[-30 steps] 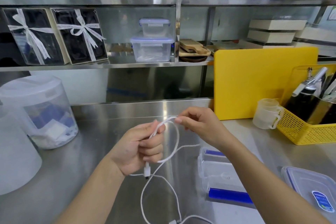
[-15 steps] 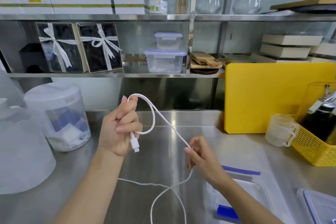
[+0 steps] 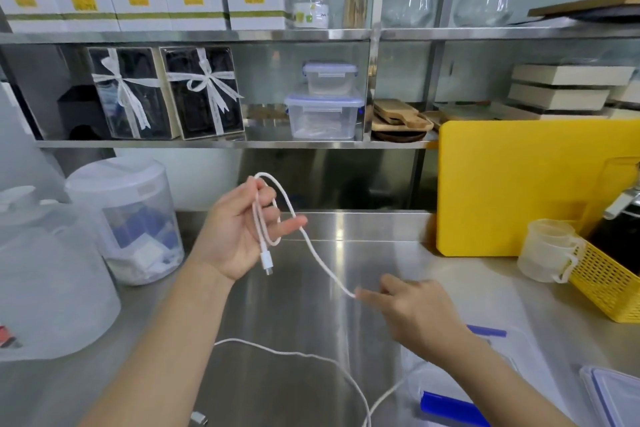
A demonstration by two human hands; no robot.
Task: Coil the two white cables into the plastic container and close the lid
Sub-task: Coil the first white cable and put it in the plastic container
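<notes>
My left hand [image 3: 239, 236] is raised above the steel counter and holds a small loop of a white cable [image 3: 318, 258], whose plug hangs below the palm. The cable runs down to the right into the fingertips of my right hand [image 3: 412, 308], which pinches it. The rest of the cable trails in a curve over the counter toward the bottom edge. A clear plastic container [image 3: 446, 388] with blue clips lies open at the lower right, partly behind my right forearm. Its lid [image 3: 613, 392] lies at the far right bottom corner.
A steel counter [image 3: 346, 288] carries a lidded white tub [image 3: 128, 218] and a larger translucent one at left. A yellow cutting board [image 3: 519, 184], a measuring cup [image 3: 547, 250] and a yellow basket [image 3: 609, 284] stand at right. Shelves with boxes and containers are behind.
My left hand rose and kept the loop, fingers now looser. My right hand slid down along the cable, away from the left hand, drawing the strand straighter. The camera tilted upward.
</notes>
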